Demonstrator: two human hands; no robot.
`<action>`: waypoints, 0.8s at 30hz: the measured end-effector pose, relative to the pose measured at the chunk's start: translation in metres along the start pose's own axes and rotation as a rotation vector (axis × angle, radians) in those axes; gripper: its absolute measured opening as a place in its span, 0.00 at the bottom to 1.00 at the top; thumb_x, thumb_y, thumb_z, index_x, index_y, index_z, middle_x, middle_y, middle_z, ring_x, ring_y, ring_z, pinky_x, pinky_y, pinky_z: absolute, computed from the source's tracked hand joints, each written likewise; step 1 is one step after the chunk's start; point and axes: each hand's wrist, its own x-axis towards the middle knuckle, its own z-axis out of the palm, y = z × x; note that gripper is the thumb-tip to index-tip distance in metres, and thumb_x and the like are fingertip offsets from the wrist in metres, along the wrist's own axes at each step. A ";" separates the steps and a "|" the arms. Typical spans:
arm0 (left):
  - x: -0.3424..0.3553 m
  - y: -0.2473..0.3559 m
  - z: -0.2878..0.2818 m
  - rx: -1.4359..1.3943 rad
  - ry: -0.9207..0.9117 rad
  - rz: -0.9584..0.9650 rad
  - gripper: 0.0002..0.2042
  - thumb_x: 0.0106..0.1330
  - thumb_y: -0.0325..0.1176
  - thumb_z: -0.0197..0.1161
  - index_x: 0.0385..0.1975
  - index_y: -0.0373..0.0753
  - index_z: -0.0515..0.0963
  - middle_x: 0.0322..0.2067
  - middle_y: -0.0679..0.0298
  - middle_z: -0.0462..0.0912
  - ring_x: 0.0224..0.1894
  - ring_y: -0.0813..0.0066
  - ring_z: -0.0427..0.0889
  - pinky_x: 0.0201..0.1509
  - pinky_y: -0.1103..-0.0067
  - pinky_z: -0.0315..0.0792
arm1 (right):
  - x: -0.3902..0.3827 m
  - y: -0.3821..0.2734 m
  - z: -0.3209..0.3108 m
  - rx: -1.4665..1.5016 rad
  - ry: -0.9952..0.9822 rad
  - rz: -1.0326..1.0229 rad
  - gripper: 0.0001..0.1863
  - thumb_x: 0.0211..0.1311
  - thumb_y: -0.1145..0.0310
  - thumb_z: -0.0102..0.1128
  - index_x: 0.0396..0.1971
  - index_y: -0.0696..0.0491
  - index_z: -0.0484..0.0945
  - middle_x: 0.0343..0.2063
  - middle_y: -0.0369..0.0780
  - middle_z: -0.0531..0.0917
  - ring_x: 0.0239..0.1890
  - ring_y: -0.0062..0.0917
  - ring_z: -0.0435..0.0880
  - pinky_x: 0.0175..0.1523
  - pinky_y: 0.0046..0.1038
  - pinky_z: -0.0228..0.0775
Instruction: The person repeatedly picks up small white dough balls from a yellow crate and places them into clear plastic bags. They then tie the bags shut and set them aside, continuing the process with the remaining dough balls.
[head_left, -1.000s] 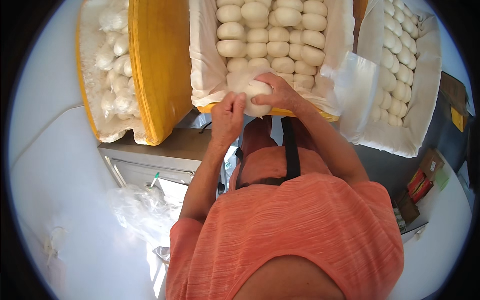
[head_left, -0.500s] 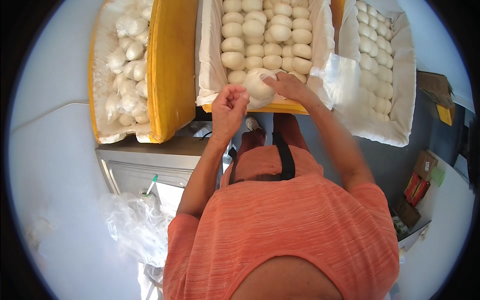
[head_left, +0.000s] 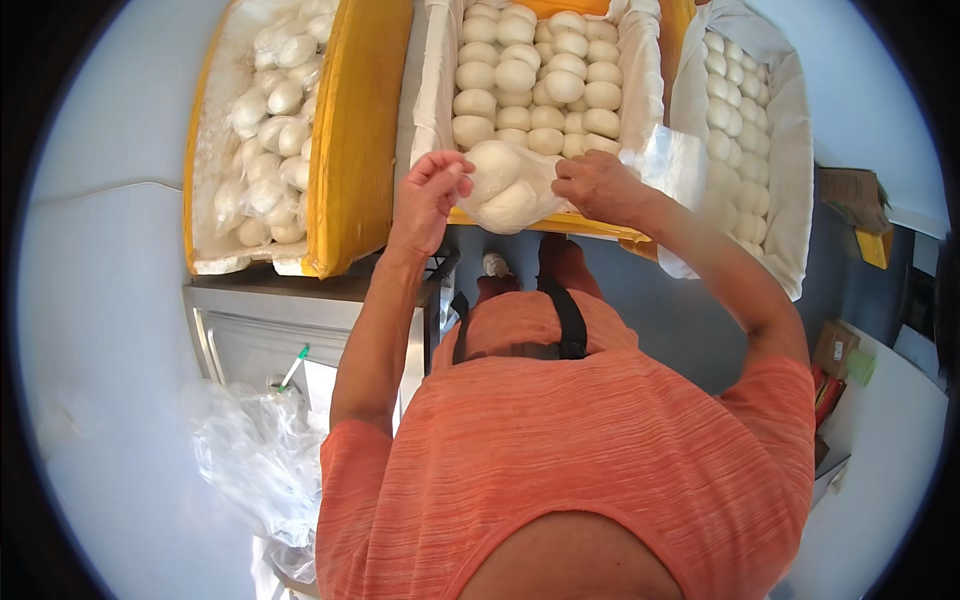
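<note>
Between my hands hangs a clear plastic bag (head_left: 549, 195) with round white steamed buns in it, a big one (head_left: 497, 166) and another (head_left: 509, 205) showing through the film. My left hand (head_left: 433, 197) pinches the bag's left edge. On the opposite side, my right hand (head_left: 600, 187) has its fingers closed on the bag's other edge. The bag is held over the near edge of a yellow crate (head_left: 550, 222). White cloth (head_left: 440, 80) lines this crate, and rows of steamed buns (head_left: 515, 76) fill it in layers.
To the left stands a yellow foam box (head_left: 362, 130) of bagged buns (head_left: 268, 165). A second cloth-lined crate (head_left: 785, 150) of buns stands right, with a stack of clear bags (head_left: 672, 165) at its near left edge. Lower left, a metal table (head_left: 290, 318) bears loose plastic bags (head_left: 250, 460).
My right hand has moved from a bun in the bag to the bag's right edge. The bag now hangs between both hands, slightly nearer to me. My left hand has shifted a little left.
</note>
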 end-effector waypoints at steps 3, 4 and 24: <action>-0.008 -0.007 -0.004 0.070 0.010 -0.040 0.07 0.63 0.24 0.56 0.39 0.33 0.74 0.35 0.59 0.80 0.30 0.78 0.76 0.35 0.83 0.72 | 0.004 -0.009 -0.013 0.194 0.036 0.029 0.05 0.50 0.74 0.56 0.29 0.52 0.73 0.29 0.37 0.76 0.28 0.34 0.78 0.33 0.32 0.70; -0.008 -0.005 -0.007 0.041 0.013 -0.044 0.07 0.63 0.24 0.56 0.40 0.33 0.74 0.35 0.59 0.80 0.30 0.78 0.77 0.35 0.83 0.72 | 0.006 -0.013 -0.018 0.259 0.037 0.046 0.05 0.51 0.75 0.55 0.30 0.53 0.73 0.29 0.37 0.76 0.28 0.35 0.78 0.34 0.33 0.71; -0.035 0.043 0.045 0.269 -0.228 0.272 0.29 0.61 0.17 0.56 0.63 0.37 0.59 0.51 0.49 0.75 0.39 0.73 0.83 0.41 0.81 0.77 | 0.062 -0.062 -0.086 1.288 0.317 0.673 0.22 0.55 0.69 0.67 0.48 0.59 0.71 0.35 0.38 0.81 0.19 0.10 0.69 0.22 0.16 0.62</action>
